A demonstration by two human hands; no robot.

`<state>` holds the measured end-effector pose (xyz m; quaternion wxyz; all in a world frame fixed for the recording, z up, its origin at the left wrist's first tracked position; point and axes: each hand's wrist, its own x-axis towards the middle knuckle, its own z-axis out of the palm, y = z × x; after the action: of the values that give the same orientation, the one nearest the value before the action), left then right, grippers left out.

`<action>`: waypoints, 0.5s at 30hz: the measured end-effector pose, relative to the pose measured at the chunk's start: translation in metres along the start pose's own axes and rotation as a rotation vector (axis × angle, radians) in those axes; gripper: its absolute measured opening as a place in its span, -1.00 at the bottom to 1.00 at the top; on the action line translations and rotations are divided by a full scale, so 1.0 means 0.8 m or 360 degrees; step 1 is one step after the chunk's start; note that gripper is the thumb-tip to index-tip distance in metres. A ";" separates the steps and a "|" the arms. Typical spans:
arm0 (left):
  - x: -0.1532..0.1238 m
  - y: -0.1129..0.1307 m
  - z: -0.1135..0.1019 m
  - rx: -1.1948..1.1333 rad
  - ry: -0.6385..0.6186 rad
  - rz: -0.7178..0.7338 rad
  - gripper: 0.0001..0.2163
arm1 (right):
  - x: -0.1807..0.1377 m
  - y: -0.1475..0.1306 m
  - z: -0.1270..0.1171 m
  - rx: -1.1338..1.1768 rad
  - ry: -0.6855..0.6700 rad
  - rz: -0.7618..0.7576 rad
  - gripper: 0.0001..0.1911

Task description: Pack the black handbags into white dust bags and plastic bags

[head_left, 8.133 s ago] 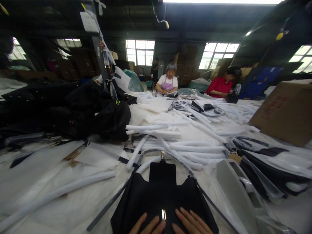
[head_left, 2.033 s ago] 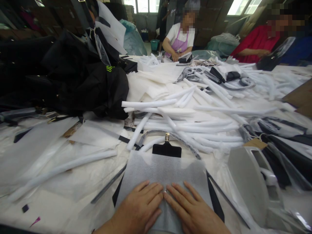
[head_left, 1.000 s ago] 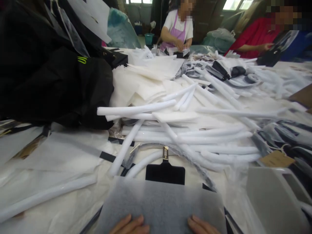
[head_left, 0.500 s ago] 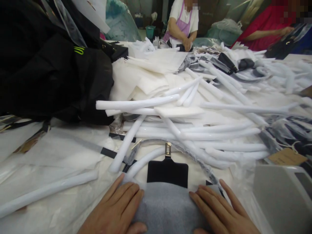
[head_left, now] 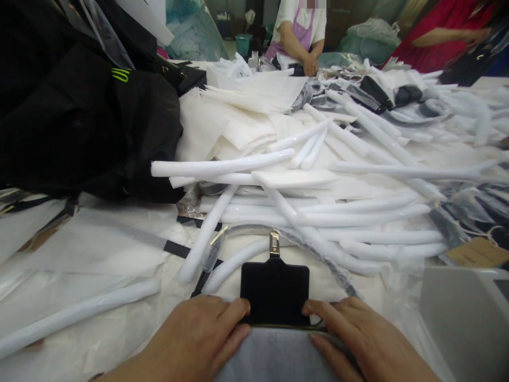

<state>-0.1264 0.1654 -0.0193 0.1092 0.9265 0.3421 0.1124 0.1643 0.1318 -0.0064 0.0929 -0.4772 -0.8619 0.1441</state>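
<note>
A handbag lies before me with its black flap [head_left: 275, 292] spread away from me and a gold clasp [head_left: 274, 243] at the flap's tip. Below the flap runs a zipper edge, and a grey translucent sheet [head_left: 274, 353] covers the bag's front. My left hand [head_left: 207, 329] is closed at the left end of the bag's top edge, its thumb and bent finger gripping there. At the right end my right hand [head_left: 345, 331] holds the edge likewise, fingers curled. A plastic-wrapped handle [head_left: 314, 246] arches behind the flap.
White foam tubes [head_left: 222, 168] and white sheets [head_left: 238, 124] pile up beyond the bag. A large black bag [head_left: 91, 122] stands at left. A grey box-shaped thing [head_left: 461, 318] and a brown tag [head_left: 479, 250] sit at right. Two people [head_left: 302, 37] work across the table.
Both hands have gone from lying flat on the grey sheet to gripping the bag's top edge. The sheet's upper edge has dropped toward me, baring the zipper and more of the flap.
</note>
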 end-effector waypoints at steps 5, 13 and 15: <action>-0.010 0.005 0.024 0.0331 -0.0271 0.0066 -0.78 | 0.004 -0.006 0.029 -0.0269 -0.0046 -0.0002 -0.59; 0.000 0.041 0.029 0.0486 0.0389 0.0302 -0.74 | 0.006 -0.001 0.035 -0.0339 -0.0071 -0.0103 -0.46; -0.007 0.050 0.046 0.0343 0.0528 0.0323 -0.73 | 0.007 0.001 0.037 -0.0352 -0.0068 -0.0121 -0.45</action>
<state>-0.0956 0.1274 -0.0441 -0.0602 0.9314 0.2702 0.2365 0.1536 0.1324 -0.0343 0.0265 -0.4483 -0.8918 0.0546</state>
